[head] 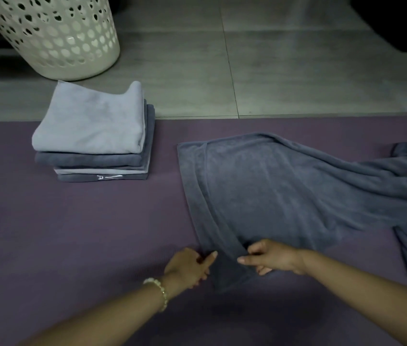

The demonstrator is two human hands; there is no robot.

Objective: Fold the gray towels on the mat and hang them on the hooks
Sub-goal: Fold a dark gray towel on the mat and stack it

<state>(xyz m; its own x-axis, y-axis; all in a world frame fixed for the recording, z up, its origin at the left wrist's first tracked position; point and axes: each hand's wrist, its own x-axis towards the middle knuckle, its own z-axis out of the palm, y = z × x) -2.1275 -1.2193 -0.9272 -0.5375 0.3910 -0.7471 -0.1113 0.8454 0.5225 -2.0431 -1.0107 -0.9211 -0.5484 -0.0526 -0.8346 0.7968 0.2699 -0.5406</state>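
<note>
Fingers [247,258] seemingly on rumpled dark-gray towel [284,191]

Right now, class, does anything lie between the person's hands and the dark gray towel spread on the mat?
Nothing visible does. The right hand pinches the near edge of the dark gray towel, and the left hand touches its corner. The stack of folded towels sits apart to the left. No hooks are in view.
</note>
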